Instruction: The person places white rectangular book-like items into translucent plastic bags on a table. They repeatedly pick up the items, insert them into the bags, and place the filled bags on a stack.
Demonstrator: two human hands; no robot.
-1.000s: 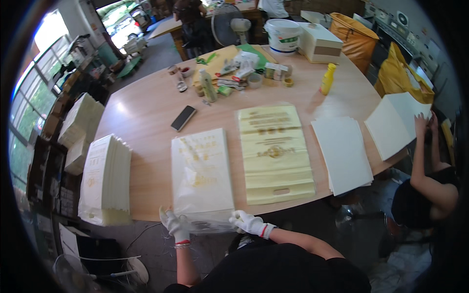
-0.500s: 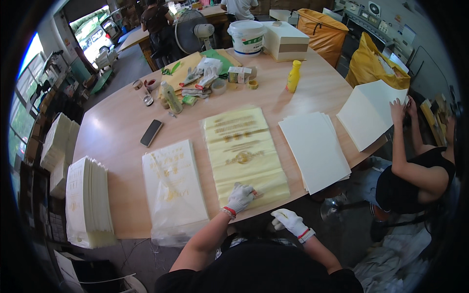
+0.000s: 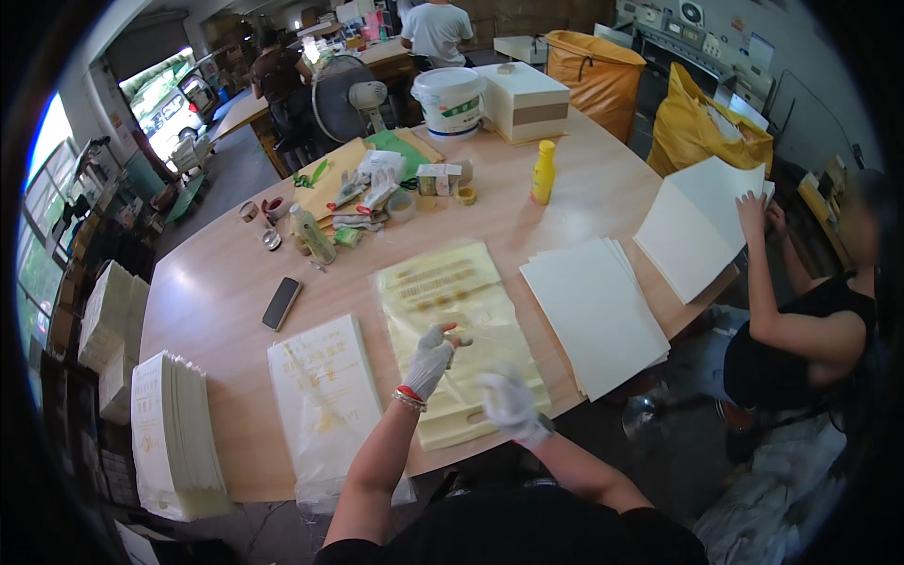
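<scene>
Our left hand [image 3: 430, 358] pinched a clear bag off the yellow bag stack [image 3: 460, 330] on the worktop [image 3: 217, 301]; our blurred right hand's [image 3: 507, 403] grip we couldn't tell.

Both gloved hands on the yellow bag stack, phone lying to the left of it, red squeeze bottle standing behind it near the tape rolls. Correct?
Not quite: the squeeze bottle is yellow, not red, as the head view shows. The rest holds: left hand and right hand are on the yellow bag stack, the phone to its left.
</scene>
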